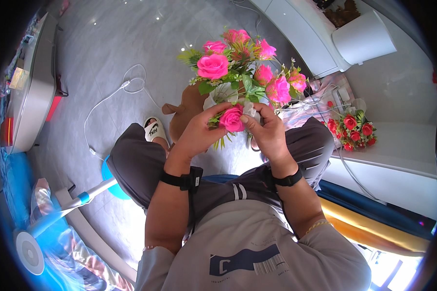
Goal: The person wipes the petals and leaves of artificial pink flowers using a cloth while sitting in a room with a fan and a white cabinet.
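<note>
A bunch of artificial pink roses [212,67] with green leaves rises from a white vase [224,94] in front of me. One pink rose [232,119] hangs low, on the side nearest my body. My left hand [207,125] grips this rose from its left side, thumb below and fingers above. Between the thumb and fingers of my right hand [266,125] is a crumpled white tissue or cloth [250,111], pressed against the rose's right edge. A brown stool [185,109], apparently animal-shaped, is partly hidden under the vase and my left hand.
Red artificial roses [355,129] lie on the white cabinet ledge at right, near a power strip [338,100] with tangled cables. A white cable [89,123] loops over the grey floor [105,47]. A white pole [91,192] leans at lower left; a white cabinet [306,32] stands beyond.
</note>
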Demonstrator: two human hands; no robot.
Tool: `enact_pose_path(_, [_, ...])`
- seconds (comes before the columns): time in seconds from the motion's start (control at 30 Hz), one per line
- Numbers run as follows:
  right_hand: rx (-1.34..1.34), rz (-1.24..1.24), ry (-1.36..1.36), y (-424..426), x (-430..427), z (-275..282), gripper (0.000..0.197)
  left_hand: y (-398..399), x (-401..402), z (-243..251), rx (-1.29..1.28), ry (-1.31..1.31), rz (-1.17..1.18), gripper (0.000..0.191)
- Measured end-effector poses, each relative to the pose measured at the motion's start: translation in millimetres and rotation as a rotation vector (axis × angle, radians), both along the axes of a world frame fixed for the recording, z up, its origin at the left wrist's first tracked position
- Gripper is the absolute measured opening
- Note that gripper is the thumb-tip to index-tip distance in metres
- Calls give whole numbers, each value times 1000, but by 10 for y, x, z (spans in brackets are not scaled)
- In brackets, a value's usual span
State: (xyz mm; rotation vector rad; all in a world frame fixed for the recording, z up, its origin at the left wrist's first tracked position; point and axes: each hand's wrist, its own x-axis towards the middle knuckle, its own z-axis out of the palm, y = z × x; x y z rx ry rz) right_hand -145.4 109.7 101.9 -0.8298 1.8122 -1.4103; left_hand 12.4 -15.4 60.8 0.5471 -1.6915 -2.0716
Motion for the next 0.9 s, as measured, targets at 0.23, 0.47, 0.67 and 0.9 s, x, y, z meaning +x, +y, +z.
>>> enact_pose_path(0.23, [-5, -153, 216, -15, 100, 91, 20, -80, -11, -54, -50, -37, 85, 48])
enact_pose_path(0.47, [-439, -105, 58, 341, -49, -153, 32, -236, 84, -244, 296, -3, 372, 39])
enact_pose_path(0.67, [359, 102, 79, 182, -275, -688, 31, -207, 62, -49, 377, 20, 360, 46])
enact_pose_path(0.9, [-6, -66, -175, -423, -611, -1016, 22, -223, 156, 7, 434, -42, 264, 54])
